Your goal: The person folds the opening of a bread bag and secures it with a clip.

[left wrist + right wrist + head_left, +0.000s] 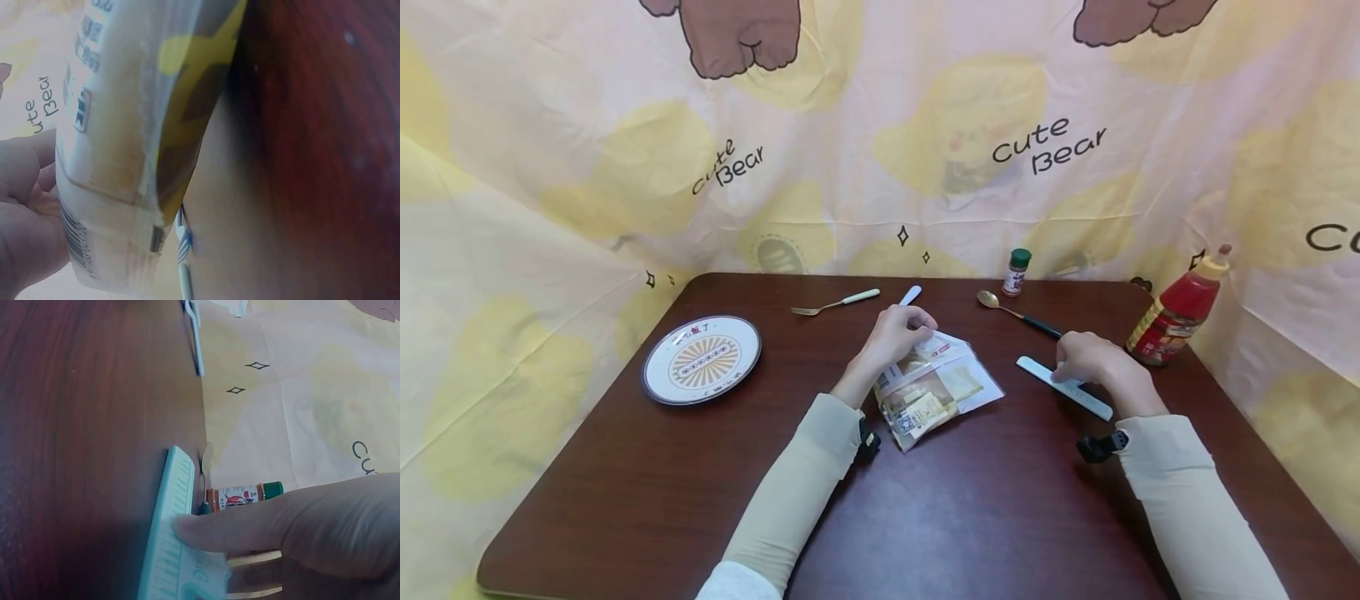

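My left hand [889, 340] pinches the top edge of a clear plastic food packet [936, 385] at the middle of the table. In the left wrist view the packet [115, 131] stands tilted up, with a barcode and yellow print; its contents are not clear. My right hand [1099, 367] pinches a pale turquoise ruler [1088, 402] on the right side. The right wrist view shows my thumb on the marked face of the ruler [165, 550], the other fingers behind it, partly hidden.
On the left is a patterned plate [702, 360]. Along the back lie a fork [835, 302], a pale-handled utensil [911, 295] partly hidden, and a spoon [1022, 317]. A green-capped spice jar [1017, 273] and a red sauce bottle [1180, 308] stand at the right, near the curtain [850, 167].
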Tool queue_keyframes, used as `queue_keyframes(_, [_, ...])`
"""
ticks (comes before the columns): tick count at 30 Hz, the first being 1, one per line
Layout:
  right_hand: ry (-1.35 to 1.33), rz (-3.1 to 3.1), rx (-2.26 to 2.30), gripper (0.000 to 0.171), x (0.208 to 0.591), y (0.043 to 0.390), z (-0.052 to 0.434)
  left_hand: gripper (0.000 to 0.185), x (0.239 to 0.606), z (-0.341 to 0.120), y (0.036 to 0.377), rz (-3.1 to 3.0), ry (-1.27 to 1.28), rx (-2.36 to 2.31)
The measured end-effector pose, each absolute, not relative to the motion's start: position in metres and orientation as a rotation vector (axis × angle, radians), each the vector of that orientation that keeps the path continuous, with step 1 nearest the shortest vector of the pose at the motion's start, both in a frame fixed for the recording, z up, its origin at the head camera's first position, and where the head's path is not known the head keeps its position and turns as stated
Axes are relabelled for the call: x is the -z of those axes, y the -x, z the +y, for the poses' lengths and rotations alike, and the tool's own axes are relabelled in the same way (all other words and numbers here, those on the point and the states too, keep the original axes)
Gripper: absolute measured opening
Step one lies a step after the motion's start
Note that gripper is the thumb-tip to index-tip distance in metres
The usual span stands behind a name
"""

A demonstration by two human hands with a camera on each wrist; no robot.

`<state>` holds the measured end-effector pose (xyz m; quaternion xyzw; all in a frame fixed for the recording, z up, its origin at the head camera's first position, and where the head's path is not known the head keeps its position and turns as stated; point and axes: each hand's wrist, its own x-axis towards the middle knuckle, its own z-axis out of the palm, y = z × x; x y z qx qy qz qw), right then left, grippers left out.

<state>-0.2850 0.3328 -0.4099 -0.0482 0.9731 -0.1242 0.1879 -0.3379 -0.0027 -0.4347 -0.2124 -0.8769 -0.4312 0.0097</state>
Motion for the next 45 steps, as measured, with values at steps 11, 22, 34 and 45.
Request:
queue_keyframes(11, [0.137, 2.888, 0.603, 0.034, 0.411, 0.292, 0.327, 0.008, 0.435, -0.003, 0.338, -2.728, 0.677, 1.373])
queue_keyframes(22, [0.209, 2.977, 0.820, 0.039, 0.413, 0.304, 0.314, 0.009, 0.437, -0.003, 0.339, -2.719, 0.668, 1.373])
queue_keyframes(34, [0.318, 2.847, 1.109, 0.039, 0.410, 0.307, 0.304, 0.009, 0.434, -0.004, 0.338, -2.742, 0.673, 1.370])
queue_keyframes(45, [0.255, 2.631, 1.268, 0.041, 0.419, 0.308, 0.306, 0.008, 0.432, -0.002, 0.337, -2.757, 0.678, 1.397])
